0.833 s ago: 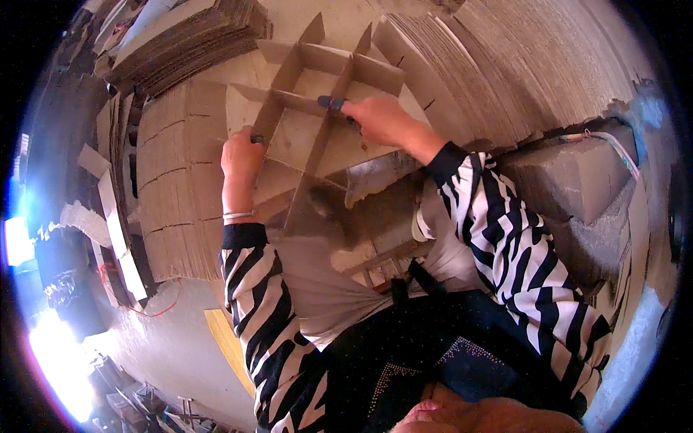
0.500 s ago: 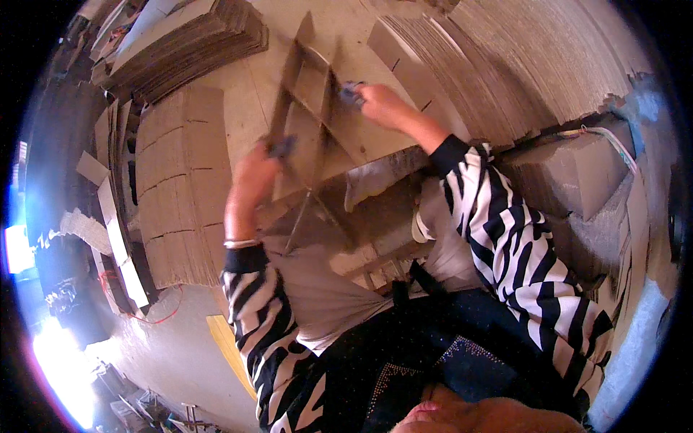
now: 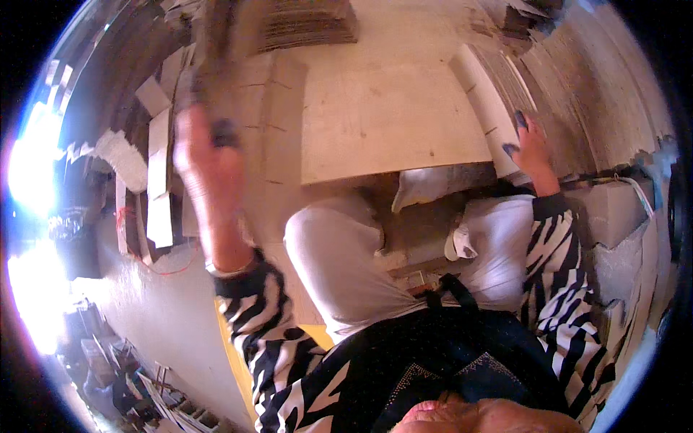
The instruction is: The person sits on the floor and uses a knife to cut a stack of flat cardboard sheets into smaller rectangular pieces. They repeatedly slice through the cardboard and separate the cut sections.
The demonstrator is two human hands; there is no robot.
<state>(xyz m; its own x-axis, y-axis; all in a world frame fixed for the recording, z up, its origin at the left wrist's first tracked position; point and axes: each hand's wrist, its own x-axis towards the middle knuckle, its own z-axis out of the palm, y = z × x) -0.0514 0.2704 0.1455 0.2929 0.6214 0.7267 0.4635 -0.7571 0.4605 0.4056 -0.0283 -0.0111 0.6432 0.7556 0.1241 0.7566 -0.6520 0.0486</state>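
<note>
At the left, my left hand is smeared by motion, with a dark cover on a fingertip. A blurred brown cardboard divider extends away beyond its fingers and appears to be in its grip. Over on the right, my right hand rests at a row of upright slotted cardboard strips. Its thumb and a finger, both dark-capped, are spread apart at the strips' edge. Whether it pinches a strip cannot be made out.
A pale wooden board lies before my knees. Slotted cardboard stacks stand to its left, with a flat cardboard pile at the far side. Larger cardboard stacks line the right. A white bag shows below the board's near edge.
The crossed cardboard divider has left the board, swung left with my left hand. My right hand has let go of it and moved right to the strips. The view has shifted too.
</note>
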